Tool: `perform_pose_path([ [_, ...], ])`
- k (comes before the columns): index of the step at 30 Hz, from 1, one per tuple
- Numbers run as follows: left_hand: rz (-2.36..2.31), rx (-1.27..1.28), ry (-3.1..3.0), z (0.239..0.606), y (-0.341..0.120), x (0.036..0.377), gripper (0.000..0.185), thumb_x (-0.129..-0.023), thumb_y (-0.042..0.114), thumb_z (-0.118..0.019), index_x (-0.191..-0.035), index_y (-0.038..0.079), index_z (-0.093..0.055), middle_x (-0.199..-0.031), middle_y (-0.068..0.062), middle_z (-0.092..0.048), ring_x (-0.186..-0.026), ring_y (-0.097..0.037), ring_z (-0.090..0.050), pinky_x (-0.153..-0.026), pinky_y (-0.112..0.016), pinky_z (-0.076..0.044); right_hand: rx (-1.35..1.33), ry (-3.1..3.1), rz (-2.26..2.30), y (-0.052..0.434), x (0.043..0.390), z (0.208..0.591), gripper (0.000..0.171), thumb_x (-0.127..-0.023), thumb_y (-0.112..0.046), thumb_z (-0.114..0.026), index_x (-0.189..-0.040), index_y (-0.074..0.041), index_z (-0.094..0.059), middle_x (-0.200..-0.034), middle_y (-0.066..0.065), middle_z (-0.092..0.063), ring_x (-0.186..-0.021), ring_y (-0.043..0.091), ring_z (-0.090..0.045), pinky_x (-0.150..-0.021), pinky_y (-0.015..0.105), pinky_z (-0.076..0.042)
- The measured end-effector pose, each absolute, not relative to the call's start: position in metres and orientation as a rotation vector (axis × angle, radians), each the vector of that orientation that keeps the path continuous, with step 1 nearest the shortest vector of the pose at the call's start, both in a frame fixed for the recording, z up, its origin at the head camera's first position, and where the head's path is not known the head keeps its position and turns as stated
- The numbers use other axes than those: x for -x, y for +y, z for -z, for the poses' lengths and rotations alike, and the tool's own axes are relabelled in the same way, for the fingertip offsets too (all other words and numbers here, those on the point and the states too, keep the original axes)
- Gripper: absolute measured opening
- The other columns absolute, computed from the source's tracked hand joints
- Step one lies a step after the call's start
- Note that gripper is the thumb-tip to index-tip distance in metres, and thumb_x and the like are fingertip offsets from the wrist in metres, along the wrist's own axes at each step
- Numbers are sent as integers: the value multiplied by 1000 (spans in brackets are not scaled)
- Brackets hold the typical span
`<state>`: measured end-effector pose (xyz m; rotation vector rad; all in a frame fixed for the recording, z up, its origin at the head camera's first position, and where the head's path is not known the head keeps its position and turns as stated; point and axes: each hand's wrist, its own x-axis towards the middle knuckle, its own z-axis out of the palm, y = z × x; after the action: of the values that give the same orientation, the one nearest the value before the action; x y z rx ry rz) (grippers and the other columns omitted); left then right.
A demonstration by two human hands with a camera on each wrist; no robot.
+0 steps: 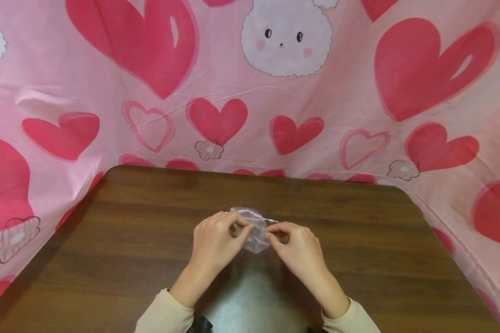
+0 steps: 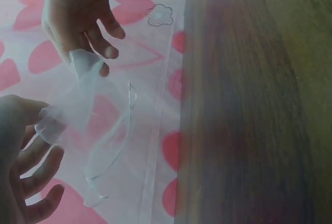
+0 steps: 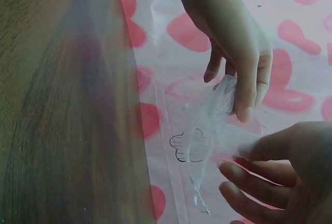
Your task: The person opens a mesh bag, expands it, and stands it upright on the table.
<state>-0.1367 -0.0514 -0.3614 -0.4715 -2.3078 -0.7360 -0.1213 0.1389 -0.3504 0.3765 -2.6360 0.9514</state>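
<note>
I hold both forearms forward and angled in toward each other, wrists bent so that my two hands meet over the middle of the counter (image 1: pixel 350 236). My left hand (image 1: pixel 216 236) arches from the left, its thumb and forefinger together at the tips, clamped on one side of a bag (image 1: pixel 256 239). My right hand (image 1: pixel 302 245) mirrors it, thumb and forefinger pinching the opposite side. So the grip is closed on film at both ends, and the other fingers curve loosely, apart from one another in the wrist views.

The bag, one in all, is raised off the wood between my fingertips. It is thin, clear plastic, softly crumpled, with creases that catch the light and puckered corners at each pinch. One thin, pale string (image 1: pixel 271 220) runs along its edge and ends in a twisted tail beside my right forefinger.

Two cream sleeves (image 1: pixel 166 314) cover my arms to just short of the wrists. The counter is dark brown, streaked with wood grain, its two far corners rounded. Past it hangs a wrinkled pink cloth (image 1: pixel 233 81) printed with many red hearts, two pink outlined hearts and three scribbled flowers.
</note>
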Motion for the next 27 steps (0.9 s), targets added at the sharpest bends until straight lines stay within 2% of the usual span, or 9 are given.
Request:
perform_pose_path([
  [4,749,491,-2343,361,-51,136,14,-76,24,-85,-82,27,-73,-63,15,-59,-57,-2,-51,-50,-25,-38,-370,-2572,-929,141,122,350,7,-82,-14,-81,-87,-18,-80,-86,-7,-74,-77,17,-70,-60,36,-49],
  [8,750,551,-2400,362,-51,136,13,-78,28,-84,-89,28,-76,-69,18,-61,-61,-2,-53,-51,-24,-39,-407,-2538,-932,142,124,350,7,-80,-15,-83,-85,-19,-79,-85,-9,-74,-78,15,-70,-62,35,-50],
  [13,730,558,-2378,362,-51,137,10,-76,31,-85,-79,28,-76,-77,16,-62,-67,-6,-57,-52,-27,-43,-438,-2513,-955,139,125,349,10,-78,-15,-85,-84,-20,-78,-81,-12,-72,-70,8,-66,-59,29,-46],
  [20,724,488,-2320,362,-50,136,14,-75,25,-84,-73,25,-70,-62,13,-56,-57,-6,-51,-48,-27,-38,-461,-2479,-1031,138,123,348,16,-78,-19,-85,-92,-19,-78,-79,-15,-69,-71,3,-63,-63,27,-48],
  [27,759,452,-2284,363,-50,137,7,-77,19,-80,-80,22,-74,-62,9,-60,-55,-6,-53,-48,-26,-38,-480,-2475,-1095,138,120,348,29,-75,-29,-87,-99,-18,-76,-81,-13,-68,-73,7,-65,-64,34,-53],
])
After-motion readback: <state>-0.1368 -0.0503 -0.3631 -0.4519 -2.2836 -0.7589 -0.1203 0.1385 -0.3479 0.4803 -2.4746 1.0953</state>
